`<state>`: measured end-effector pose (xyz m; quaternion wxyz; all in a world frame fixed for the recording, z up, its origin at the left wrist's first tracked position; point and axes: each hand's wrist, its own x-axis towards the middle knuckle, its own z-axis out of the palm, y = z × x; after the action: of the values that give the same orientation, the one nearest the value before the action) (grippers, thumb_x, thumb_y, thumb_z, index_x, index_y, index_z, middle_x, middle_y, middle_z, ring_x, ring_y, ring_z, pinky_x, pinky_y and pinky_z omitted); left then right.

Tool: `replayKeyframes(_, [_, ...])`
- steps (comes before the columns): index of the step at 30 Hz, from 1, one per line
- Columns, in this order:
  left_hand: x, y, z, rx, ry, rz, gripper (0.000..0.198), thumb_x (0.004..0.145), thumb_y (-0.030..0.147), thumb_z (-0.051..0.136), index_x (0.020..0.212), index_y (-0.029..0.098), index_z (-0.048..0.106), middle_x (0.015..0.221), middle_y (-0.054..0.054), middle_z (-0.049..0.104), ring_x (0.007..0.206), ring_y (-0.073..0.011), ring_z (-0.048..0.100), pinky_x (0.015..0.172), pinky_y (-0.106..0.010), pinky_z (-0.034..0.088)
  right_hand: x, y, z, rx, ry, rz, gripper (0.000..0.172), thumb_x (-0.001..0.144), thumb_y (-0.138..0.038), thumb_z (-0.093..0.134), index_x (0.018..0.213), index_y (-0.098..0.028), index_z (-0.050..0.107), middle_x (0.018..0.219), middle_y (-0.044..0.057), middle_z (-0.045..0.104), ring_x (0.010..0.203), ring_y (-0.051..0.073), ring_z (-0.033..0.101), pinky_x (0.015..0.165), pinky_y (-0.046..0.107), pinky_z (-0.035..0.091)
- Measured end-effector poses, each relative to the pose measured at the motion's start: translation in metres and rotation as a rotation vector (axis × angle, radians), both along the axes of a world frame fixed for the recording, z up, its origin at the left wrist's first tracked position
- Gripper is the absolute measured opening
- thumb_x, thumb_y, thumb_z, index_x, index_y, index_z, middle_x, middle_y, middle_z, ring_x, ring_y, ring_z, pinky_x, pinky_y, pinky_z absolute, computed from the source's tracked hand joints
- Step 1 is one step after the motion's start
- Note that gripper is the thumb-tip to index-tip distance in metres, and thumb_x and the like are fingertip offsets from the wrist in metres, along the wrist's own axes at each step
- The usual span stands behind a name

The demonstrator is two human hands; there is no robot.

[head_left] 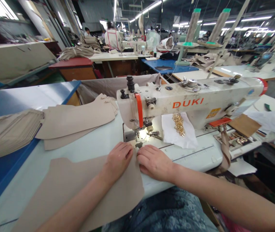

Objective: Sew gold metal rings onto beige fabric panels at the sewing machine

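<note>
A large beige fabric panel (79, 180) lies across the near left of the sewing table, its upper corner reaching the presser foot (137, 132) of a white sewing machine (166, 96). My left hand (119, 158) is closed on that corner, fingers curled and pinching the edge just before the foot. Close beside it, my right hand (154, 162) has bent fingers closed at the panel's right edge; its fingertips are partly hidden. Between the hands and the needle area, a small dark opening shows. The machine's lamp lights the spot around the foot.
Stacked beige panels (79, 120) lie left of the machine, with another pile (12, 129) on a blue surface. Gold metal pieces (178, 125) rest on a white cloth (190, 135) under the arm. A parts tray (239, 140) sits at right. Thread cones (193, 25) stand behind.
</note>
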<state>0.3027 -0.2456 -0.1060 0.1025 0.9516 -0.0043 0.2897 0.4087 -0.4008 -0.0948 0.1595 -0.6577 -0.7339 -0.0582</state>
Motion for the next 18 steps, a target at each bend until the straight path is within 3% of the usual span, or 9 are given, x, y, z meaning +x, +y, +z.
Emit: replayKeyframes(18, [0.001, -0.003, 0.003, 0.039, -0.034, -0.031, 0.021, 0.090, 0.013, 0.044, 0.075, 0.017, 0.058, 0.074, -0.004, 0.065, 0.073, -0.0170, 0.058, 0.070, -0.030, 0.051, 0.000, 0.004, -0.014, 0.086, 0.027, 0.069, 0.019, 0.095, -0.018, 0.045, 0.089, -0.013, 0.063, 0.099, 0.009, 0.064, 0.094, 0.019, 0.054, 0.089, 0.032, 0.044])
